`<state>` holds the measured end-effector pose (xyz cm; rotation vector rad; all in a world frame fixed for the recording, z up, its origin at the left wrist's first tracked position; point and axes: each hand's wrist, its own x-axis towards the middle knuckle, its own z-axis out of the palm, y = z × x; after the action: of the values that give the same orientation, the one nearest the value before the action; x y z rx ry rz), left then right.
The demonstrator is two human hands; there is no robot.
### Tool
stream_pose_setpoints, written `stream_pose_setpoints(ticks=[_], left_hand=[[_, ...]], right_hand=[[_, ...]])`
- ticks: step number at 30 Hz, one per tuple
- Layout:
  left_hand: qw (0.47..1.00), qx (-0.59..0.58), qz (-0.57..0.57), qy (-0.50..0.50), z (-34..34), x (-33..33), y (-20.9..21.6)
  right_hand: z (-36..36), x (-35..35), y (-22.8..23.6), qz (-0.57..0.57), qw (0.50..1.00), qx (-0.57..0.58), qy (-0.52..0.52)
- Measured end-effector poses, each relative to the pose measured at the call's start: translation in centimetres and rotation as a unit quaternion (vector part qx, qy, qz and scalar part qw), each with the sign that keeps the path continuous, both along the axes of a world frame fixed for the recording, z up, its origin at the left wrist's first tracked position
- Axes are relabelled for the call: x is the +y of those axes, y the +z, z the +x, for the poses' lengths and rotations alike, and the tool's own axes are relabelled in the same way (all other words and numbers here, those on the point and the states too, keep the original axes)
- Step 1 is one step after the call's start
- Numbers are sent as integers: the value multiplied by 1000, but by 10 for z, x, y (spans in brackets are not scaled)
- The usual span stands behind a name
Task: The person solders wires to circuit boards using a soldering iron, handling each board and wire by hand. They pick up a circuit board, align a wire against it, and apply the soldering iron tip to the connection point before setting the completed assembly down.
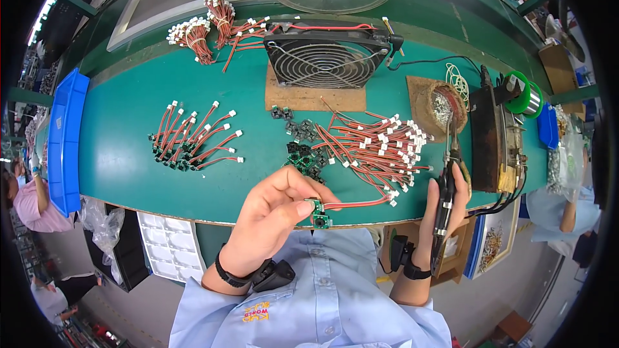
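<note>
Pale-blue shirt (322,293) nearest, a worker's left hand (274,209) pinches a circuit board (319,214) at the near edge of a green bench (122,154); the right hand (450,196) grips a black-handled tool (443,206). Fan (325,64) far, people (45,206) left and right.

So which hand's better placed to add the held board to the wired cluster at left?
Likely the left hand: it pinches the green board and sits nearer the wired cluster. The right hand is farther off, gripping a black tool.
</note>
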<state>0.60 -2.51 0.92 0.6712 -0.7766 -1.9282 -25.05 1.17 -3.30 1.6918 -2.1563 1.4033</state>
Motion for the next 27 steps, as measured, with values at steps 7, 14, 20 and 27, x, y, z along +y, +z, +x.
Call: stream_pose_setpoints(ticks=[7, 14, 20, 27], left_hand=[[998, -47, -30, 38, 10, 1, -3], [955, -233, -81, 167, 34, 13, 0], [949, -224, -114, 192, 40, 18, 3], [958, -207, -114, 164, 33, 15, 4]], right_hand=[[22, 15, 5, 28, 956, -265, 121], [49, -6, 5, 74, 972, -35, 219], [68, -24, 8, 79, 955, 159, 236], [71, -20, 2, 47, 969, 18, 243]])
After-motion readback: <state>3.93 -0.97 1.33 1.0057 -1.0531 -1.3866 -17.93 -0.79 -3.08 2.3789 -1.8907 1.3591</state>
